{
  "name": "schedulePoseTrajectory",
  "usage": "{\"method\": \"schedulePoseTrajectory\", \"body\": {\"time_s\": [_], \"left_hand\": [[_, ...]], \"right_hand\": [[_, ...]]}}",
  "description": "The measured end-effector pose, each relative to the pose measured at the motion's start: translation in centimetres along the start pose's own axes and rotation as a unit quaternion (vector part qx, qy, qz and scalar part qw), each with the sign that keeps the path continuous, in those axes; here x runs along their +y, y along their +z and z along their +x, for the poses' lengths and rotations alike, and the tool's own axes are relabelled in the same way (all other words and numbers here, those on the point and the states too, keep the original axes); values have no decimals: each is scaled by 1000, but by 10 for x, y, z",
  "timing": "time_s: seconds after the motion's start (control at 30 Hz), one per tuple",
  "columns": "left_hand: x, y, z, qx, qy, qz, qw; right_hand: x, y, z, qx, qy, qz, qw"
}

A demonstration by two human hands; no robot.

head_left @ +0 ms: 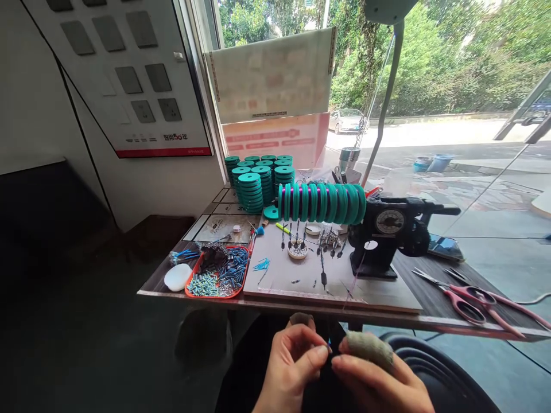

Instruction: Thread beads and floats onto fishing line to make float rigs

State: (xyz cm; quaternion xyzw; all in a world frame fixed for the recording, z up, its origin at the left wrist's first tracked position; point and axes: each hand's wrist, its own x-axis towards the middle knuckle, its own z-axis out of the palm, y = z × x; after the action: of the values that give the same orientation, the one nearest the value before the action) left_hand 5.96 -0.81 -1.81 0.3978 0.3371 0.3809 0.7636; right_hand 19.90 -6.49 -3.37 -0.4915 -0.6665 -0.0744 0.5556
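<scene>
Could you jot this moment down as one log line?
left hand: pinching small part | right hand: fingertips meeting left, wrapped finger | above: table, green spools, red scissors

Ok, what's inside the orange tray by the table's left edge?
The orange tray holds a heap of small blue and pale green pieces, with a dark tangle at its back. The tray floor under the heap is covered.
</scene>
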Motion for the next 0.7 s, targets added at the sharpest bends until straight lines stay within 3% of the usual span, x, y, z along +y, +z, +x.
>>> {"method": "schedulePoseTrajectory", "body": {"time_s": [0.13, 0.23, 0.5, 0.7], "left_hand": [[1, -1, -1, -9, 7, 8, 1000], [2, 0, -3, -16, 11, 26, 999], [5, 3, -3, -22, 50, 65, 996], [4, 1, -2, -24, 66, 74, 995]], "right_hand": [[-9, 3, 15, 6, 74, 58, 996], [-11, 1, 19, 7, 104, 39, 994], [-14, -6, 14, 7, 25, -68, 997], [-10, -10, 13, -44, 22, -147, 988]]}}
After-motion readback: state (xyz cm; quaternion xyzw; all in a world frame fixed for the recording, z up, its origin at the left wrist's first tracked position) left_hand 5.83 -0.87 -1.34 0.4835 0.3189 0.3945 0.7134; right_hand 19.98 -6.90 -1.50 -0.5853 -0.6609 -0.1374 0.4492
